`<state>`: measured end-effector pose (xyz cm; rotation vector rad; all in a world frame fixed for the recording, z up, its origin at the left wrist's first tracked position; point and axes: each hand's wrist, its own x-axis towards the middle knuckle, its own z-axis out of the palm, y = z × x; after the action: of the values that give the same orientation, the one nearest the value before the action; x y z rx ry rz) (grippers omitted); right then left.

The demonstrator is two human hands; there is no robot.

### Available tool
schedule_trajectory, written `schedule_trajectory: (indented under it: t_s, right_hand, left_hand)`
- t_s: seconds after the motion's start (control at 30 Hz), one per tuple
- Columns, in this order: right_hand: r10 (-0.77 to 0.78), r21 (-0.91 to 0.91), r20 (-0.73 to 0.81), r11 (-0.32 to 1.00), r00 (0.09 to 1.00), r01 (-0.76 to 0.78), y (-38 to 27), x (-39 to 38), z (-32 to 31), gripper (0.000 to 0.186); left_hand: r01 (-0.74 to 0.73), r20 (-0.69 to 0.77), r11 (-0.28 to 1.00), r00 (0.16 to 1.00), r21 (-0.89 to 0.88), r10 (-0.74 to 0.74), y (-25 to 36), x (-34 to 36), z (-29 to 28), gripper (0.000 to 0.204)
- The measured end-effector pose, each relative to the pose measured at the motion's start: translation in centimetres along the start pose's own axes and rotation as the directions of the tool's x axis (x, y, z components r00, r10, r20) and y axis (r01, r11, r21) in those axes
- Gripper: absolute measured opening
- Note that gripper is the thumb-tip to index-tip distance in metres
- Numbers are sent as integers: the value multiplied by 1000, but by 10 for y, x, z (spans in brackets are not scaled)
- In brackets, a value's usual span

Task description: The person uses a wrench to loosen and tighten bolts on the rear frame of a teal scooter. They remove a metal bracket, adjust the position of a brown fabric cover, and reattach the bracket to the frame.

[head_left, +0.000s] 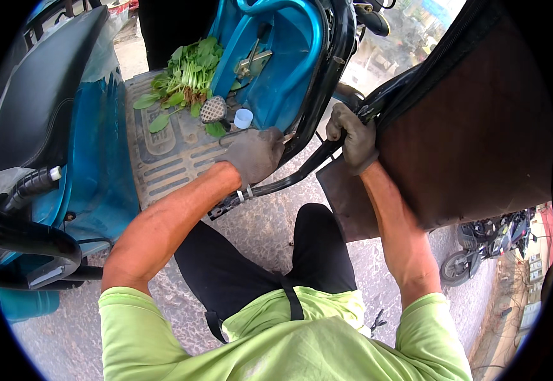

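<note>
Grey gloves cover both my hands. My left hand (255,156) is closed beside the black tube frame (302,170) of a blue three-wheeled vehicle, over the edge of its footboard. A small light tip shows at its fingers, but what they grip is hidden. Higher and to the right, my right hand (354,136) is curled into a grip where the black frame meets the edge of a dark brown panel (473,127). Its fingers hide what lies inside them.
Leafy greens with roots (194,70) lie on the grey footboard (152,152), near a pedal (213,110) and a white cup-like cap (243,118). A black seat (38,95) stands at left. A motorcycle (489,244) is parked on the pavement at right.
</note>
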<state>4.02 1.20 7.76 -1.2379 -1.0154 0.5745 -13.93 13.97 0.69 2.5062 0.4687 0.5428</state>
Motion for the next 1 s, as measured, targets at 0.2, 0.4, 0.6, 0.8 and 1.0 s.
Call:
schedule_trajectory:
  t_s: [0.2, 0.4, 0.6, 0.8, 1.0]
  right_hand:
    - [9, 2, -1, 1000, 1000, -9, 1, -1, -5, 24]
    - [-7, 12, -78, 1000, 997, 8, 7, -5, -4, 25]
    - [2, -5, -43, 1000, 999, -3, 6, -3, -4, 23]
    - [-19, 108, -71, 994, 997, 27, 4, -1, -5, 17]
    - [-5, 39, -87, 999, 996, 9, 4, -3, -2, 12]
  left_hand:
    - [-291, 247, 918, 942, 270, 226, 8, 14, -32, 28]
    - [-249, -389, 960, 877, 131, 281, 2, -30, -15, 52]
    - [264, 347, -244, 838, -933, -422, -6, -23, 14, 56]
    - [134, 274, -305, 833, -943, -480, 18, 24, -2, 50]
    - [105, 311, -395, 806, -913, -505, 17, 24, -7, 39]
